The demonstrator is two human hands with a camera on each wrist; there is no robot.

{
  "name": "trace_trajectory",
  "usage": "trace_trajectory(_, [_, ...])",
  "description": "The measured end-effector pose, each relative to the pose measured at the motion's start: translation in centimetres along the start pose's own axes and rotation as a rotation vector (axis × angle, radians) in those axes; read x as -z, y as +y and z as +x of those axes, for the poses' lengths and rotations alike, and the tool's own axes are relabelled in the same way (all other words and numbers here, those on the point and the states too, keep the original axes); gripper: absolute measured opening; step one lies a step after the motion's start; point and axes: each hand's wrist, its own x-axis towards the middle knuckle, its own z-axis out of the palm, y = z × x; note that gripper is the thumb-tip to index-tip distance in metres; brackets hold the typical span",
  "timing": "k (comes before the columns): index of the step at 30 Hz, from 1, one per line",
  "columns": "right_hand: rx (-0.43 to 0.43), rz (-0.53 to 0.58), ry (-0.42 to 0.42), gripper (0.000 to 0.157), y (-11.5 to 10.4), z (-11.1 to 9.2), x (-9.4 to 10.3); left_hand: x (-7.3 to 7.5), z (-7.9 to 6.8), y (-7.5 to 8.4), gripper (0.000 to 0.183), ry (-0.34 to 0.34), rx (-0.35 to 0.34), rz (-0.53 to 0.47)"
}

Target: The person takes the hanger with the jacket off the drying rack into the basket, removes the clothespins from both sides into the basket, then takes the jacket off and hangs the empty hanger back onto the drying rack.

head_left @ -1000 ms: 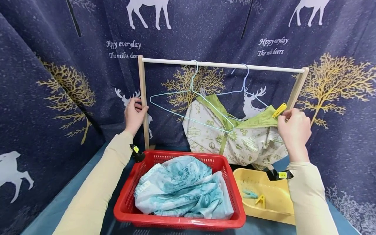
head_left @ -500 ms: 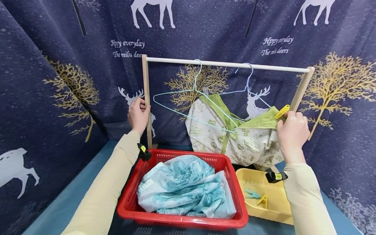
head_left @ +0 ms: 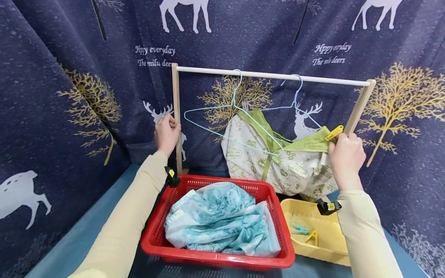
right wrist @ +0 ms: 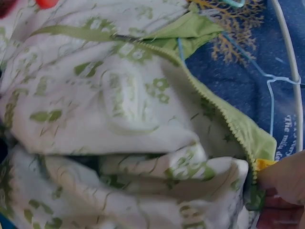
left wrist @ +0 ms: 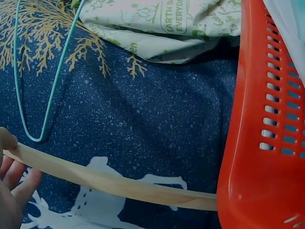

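My left hand (head_left: 167, 134) grips the left wooden post (head_left: 176, 154) of a small clothes rack. In the left wrist view, thumb and fingers sit on opposite sides of that post. A white zip-up garment (head_left: 299, 172) with green print and green trim hangs from a blue hanger (head_left: 296, 98). My right hand (head_left: 347, 156) pinches the garment's green edge, right beside a yellow clothespin (head_left: 334, 133) clipped there. Most of the right fingertips are hidden. In front of the garment, a bare mint hanger (head_left: 234, 103) hangs from the white rail (head_left: 271, 75).
A red basket (head_left: 219, 259) full of blue-and-white cloth (head_left: 222, 220) stands before the rack. To its right, a yellow tub (head_left: 333, 243) contains a teal clothespin (head_left: 299, 229) and a yellow clothespin (head_left: 313, 237). A dark blue deer-print curtain (head_left: 114, 23) closes off the back.
The head view has shifted, so rack and basket appear farther right. My right hand and the clipped edge have drawn slightly away from the right post. The left hand keeps its place on the post.
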Motion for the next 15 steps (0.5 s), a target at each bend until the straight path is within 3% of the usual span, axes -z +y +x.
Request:
trace_trajectory(9, [0.201,-0.027,0.16,0.016,1.3,0.5,-1.6,0.2,0.0,0.6,0.016,-0.001,-0.045,0.046])
trace_trajectory(15, [0.262,-0.035,0.247,0.017,1.7,1.4,-1.6,0.0,-0.3,0.5,0.015,-0.013,-0.045,0.067])
